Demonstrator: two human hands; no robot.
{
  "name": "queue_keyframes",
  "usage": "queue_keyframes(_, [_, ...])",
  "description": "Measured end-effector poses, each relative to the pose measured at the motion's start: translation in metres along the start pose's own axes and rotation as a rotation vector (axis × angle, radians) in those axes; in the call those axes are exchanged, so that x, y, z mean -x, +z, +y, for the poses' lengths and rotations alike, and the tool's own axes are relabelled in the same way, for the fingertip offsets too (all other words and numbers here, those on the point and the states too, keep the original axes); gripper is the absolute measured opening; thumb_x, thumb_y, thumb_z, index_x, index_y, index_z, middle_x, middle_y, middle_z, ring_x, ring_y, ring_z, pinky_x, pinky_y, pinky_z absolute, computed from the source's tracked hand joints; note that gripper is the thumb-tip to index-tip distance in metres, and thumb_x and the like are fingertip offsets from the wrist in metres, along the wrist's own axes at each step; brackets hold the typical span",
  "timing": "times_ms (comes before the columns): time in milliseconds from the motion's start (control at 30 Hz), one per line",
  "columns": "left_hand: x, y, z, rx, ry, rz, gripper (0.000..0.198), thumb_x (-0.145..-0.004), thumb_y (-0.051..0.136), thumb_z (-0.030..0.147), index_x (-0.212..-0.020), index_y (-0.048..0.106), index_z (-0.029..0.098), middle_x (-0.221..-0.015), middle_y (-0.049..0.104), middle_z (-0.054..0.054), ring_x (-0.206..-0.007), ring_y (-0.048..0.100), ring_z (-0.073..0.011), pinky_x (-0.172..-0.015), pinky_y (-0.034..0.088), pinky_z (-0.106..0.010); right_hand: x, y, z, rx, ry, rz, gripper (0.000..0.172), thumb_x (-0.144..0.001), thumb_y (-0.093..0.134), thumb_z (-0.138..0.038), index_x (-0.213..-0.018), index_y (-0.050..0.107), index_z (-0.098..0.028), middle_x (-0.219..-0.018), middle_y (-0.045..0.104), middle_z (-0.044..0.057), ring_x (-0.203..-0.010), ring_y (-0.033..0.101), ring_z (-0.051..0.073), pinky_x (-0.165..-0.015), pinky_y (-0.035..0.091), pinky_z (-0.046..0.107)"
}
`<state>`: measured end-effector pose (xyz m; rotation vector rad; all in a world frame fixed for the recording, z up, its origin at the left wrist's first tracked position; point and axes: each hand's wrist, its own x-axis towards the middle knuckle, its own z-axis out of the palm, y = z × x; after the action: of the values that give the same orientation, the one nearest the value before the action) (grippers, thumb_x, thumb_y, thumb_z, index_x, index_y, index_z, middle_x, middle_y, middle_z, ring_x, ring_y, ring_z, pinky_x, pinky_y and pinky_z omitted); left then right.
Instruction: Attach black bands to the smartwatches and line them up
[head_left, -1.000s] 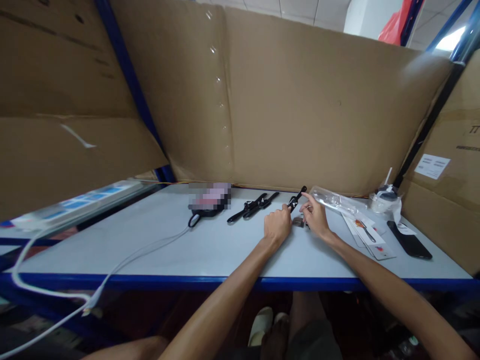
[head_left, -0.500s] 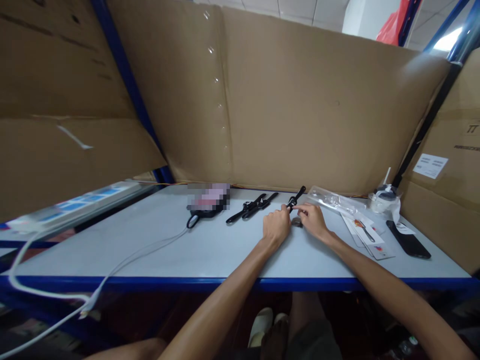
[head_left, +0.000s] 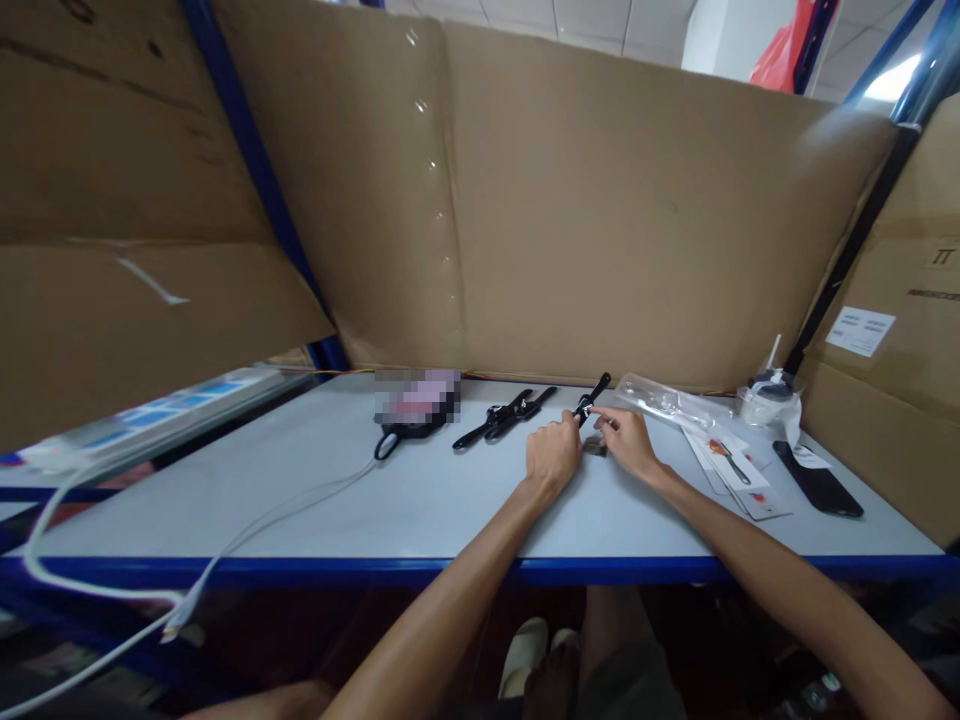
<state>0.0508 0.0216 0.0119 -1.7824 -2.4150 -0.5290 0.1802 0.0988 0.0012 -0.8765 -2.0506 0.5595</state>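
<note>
My left hand (head_left: pixel 553 452) is closed around the near end of a black spokeshave (head_left: pixel 602 385), whose far handle points up and away over the table. My right hand (head_left: pixel 624 440) is beside it, index finger stretched to the silver part at the tool's middle, the other fingers curled. My fingers partly hide the tool's centre. A small grey-brown piece (head_left: pixel 595 446) lies under the right fingers, too small to name. To the left, two more black spokeshaves (head_left: pixel 472 436) (head_left: pixel 541 402) lie close together, slanting the same way.
A pixelated phone-like object (head_left: pixel 420 410) in a black case lies at left with a cable. Clear plastic packaging (head_left: pixel 667 400), printed cards (head_left: pixel 739 480), a lidded cup (head_left: pixel 769 400) and a black phone (head_left: pixel 817 480) are at right. Cardboard (head_left: pixel 562 220) walls the back. A power strip (head_left: pixel 172 405) stands left.
My right index finger has shifted very slightly at the tool's middle. The left hand and the other things hold their places; the camera view has tilted a little.
</note>
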Motion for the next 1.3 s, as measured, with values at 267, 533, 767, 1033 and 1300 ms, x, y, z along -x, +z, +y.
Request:
queue_keyframes(267, [0.001, -0.001, 0.001, -0.012, 0.015, -0.009, 0.042, -0.106, 0.024, 0.033, -0.118, 0.059, 0.015, -0.099, 0.076, -0.019, -0.096, 0.074, -0.0322, -0.078, 0.051, -0.040, 0.002, 0.004, -0.001, -0.114, -0.014, -0.014, 0.033, -0.082, 0.051, -0.011, -0.090, 0.081, -0.022, -0.094, 0.078, 0.004, -0.069, 0.072, 0.016, -0.070, 0.057, 0.027])
queue_keyframes(533, [0.003, 0.000, 0.000, -0.061, 0.063, -0.015, 0.041, -0.106, 0.025, 0.033, -0.120, 0.058, 0.013, -0.100, 0.075, -0.021, -0.096, 0.074, -0.0309, -0.078, 0.049, -0.037, -0.003, 0.002, -0.006, -0.568, 0.407, -0.088, 0.022, -0.089, 0.064, -0.035, -0.083, 0.070, -0.015, -0.080, 0.074, 0.007, -0.055, 0.066, 0.013, -0.041, 0.048, 0.018])
queue_keyframes(767, [0.004, -0.002, 0.002, -0.060, 0.113, -0.050, 0.040, -0.106, 0.027, 0.033, -0.123, 0.057, 0.012, -0.099, 0.075, -0.023, -0.095, 0.074, -0.0309, -0.081, 0.049, -0.038, -0.003, -0.011, -0.012, -0.804, 0.610, -0.137, 0.027, -0.093, 0.067, -0.037, -0.082, 0.069, -0.012, -0.078, 0.073, 0.010, -0.056, 0.064, 0.011, -0.042, 0.047, 0.017])
queue_keyframes(1033, [0.006, -0.002, 0.002, -0.075, 0.164, -0.021, 0.036, -0.104, 0.030, 0.028, -0.123, 0.056, 0.013, -0.096, 0.075, -0.021, -0.093, 0.075, -0.0317, -0.078, 0.050, -0.038, -0.004, -0.010, -0.017, -0.794, 0.543, -0.185, 0.018, -0.088, 0.066, -0.030, -0.082, 0.068, -0.013, -0.077, 0.071, 0.007, -0.052, 0.061, 0.010, -0.043, 0.043, 0.019])
queue_keyframes(1300, [0.005, -0.006, 0.003, -0.041, 0.060, -0.008, 0.045, -0.106, 0.021, 0.033, -0.119, 0.060, 0.015, -0.097, 0.075, -0.020, -0.093, 0.074, -0.0316, -0.078, 0.049, -0.038, -0.012, -0.021, -0.006, 0.191, -0.021, 0.017, 0.017, -0.087, 0.063, -0.028, -0.074, 0.070, -0.019, -0.072, 0.071, 0.003, -0.069, 0.064, 0.016, -0.063, 0.042, 0.024])
